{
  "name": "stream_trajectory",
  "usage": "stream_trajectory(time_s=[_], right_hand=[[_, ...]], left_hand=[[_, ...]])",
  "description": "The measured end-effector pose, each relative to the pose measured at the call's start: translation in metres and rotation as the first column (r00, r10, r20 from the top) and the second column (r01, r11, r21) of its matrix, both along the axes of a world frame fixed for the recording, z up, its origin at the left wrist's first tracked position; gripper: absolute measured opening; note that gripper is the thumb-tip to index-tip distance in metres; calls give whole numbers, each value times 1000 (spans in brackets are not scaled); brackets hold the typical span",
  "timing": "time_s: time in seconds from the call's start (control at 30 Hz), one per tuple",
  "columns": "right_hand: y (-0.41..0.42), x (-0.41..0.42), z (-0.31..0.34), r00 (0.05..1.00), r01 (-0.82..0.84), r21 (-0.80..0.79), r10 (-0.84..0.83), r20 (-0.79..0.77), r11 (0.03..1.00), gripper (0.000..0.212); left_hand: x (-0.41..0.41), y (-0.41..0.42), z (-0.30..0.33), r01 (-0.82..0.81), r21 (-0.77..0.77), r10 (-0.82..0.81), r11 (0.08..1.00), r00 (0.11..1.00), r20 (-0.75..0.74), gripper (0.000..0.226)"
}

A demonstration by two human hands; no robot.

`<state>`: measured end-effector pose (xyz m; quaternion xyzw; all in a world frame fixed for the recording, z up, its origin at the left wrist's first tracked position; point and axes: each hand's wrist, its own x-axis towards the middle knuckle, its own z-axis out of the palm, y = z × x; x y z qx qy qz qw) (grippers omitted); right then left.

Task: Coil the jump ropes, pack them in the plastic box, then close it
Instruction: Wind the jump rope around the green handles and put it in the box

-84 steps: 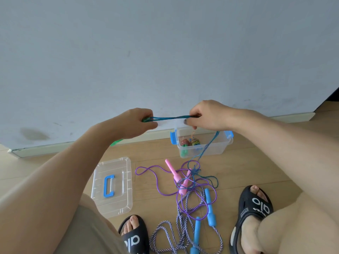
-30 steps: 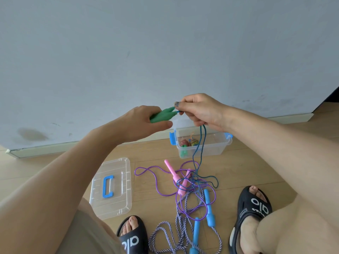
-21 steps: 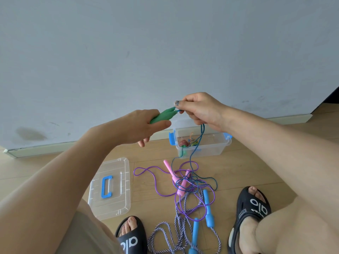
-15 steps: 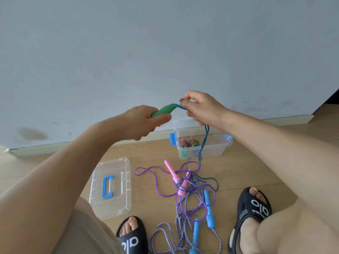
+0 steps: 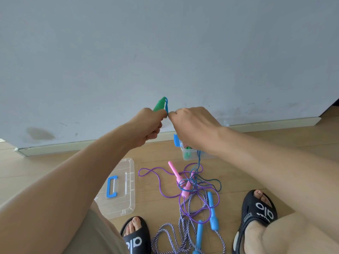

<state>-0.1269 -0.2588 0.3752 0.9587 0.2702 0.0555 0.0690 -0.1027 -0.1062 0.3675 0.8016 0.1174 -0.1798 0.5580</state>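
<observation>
My left hand [image 5: 146, 123] grips a green jump-rope handle [image 5: 160, 104] held upright, its tip above my fist. My right hand [image 5: 192, 123] pinches the blue cord [image 5: 166, 107] against that handle; a short loop of cord lies along the handle. The rest of the blue cord [image 5: 199, 158] hangs down to the floor. The clear plastic box [image 5: 185, 153] with blue latches stands by the wall, mostly hidden behind my right forearm. On the floor lie a purple rope with pink handles [image 5: 176, 173] and a striped rope with blue handles [image 5: 211, 209], tangled together.
The clear lid with a blue handle [image 5: 117, 187] lies flat on the wooden floor to the left of the ropes. My feet in black slides [image 5: 256, 209] flank the rope pile. A grey wall with a baseboard [image 5: 73, 146] runs behind the box.
The green handle has tipped from pointing right to pointing up. My right hand has come down close against my left, bringing blue cord along the handle. The hanging cord is shorter.
</observation>
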Motion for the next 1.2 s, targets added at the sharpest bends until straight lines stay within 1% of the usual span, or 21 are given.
stream_trajectory(time_s=[0.03, 0.07, 0.1, 0.13, 0.17, 0.2, 0.23, 0.27, 0.37, 0.5, 0.6, 0.7, 0.77, 0.8, 0.93, 1.0, 1.03, 1.07, 1.1, 1.17, 1.2], right_hand=[[0, -2, 2, 1000, -13, -13, 13, -3, 1000, 18], [0, -3, 4, 1000, -24, -20, 24, -13, 1000, 18], [0, -3, 4, 999, -39, -26, 38, -25, 999, 17], [-2, -3, 4, 998, -56, -25, 55, -36, 998, 15], [-3, -2, 4, 997, -71, -21, 70, -44, 997, 12], [-5, -2, 3, 995, -85, -8, 85, -51, 996, 11], [-7, -2, 4, 993, -96, 13, 97, -61, 995, 13], [-9, -2, 5, 991, -99, 48, 103, -82, 994, 15], [-17, -3, 12, 976, -64, 179, 99, -195, 982, 22], [-25, -8, 18, 954, -33, 338, 130, -270, 940, 20], [-28, -10, 21, 931, 18, 434, 143, -336, 901, 18], [-32, -8, 30, 921, 87, 561, 147, -360, 823, 7], [-38, -5, 37, 912, 138, 654, 162, -377, 744, 13], [-41, -3, 39, 894, 182, 693, 176, -412, 698, 16], [-47, 7, 32, 807, 379, 770, 224, -546, 514, 20], [-41, 10, 24, 777, 450, 783, 245, -581, 431, 19], [-37, 10, 20, 776, 464, 781, 233, -586, 419, 16], [-32, 9, 16, 786, 470, 774, 199, -586, 423, 15], [-28, 8, 11, 799, 478, 763, 146, -584, 435, 20], [-23, 5, 2, 809, 517, 739, 34, -586, 433, 33], [-22, 4, -1, 818, 521, 734, -11, -574, 435, 39]], left_hand=[[1, 1, -3, 30, 117, -35, 993, 999, 39, 18], [2, 2, -5, 65, 256, -86, 964, 994, 71, 20], [3, 3, -7, 105, 408, -154, 907, 984, 90, 27], [1, 3, -7, 143, 564, -240, 814, 966, 100, 36], [0, 1, -8, 175, 695, -339, 697, 935, 104, 44], [-3, -2, -8, 189, 779, -429, 598, 897, 112, 51], [-7, -4, -7, 192, 823, -498, 534, 859, 123, 54], [-11, -6, -6, 194, 848, -549, 493, 825, 130, 54], [-17, -7, -1, 196, 893, -649, 406, 749, 131, 50], [-18, -5, 0, 183, 935, -757, 303, 642, 119, 62], [-19, -1, -1, 192, 948, -807, 256, 582, 100, 62], [-22, 2, -2, 199, 951, -835, 238, 541, 96, 62], [-27, 1, -1, 246, 933, -844, 261, 527, 97, 56], [-30, 1, 0, 279, 913, -844, 297, 524, 114, 51], [-40, -3, 15, 354, 764, -792, 539, 523, 316, 40], [-43, -3, 20, 372, 635, -716, 677, 532, 452, 28], [-44, -3, 21, 381, 559, -667, 737, 546, 508, 27], [-45, -4, 20, 387, 491, -622, 780, 568, 539, 34], [-45, -6, 20, 389, 430, -578, 815, 610, 542, 39], [-41, -9, 19, 355, 251, -435, 900, 741, 511, 46], [-36, -8, 19, 299, 126, -323, 946, 823, 468, 48]])
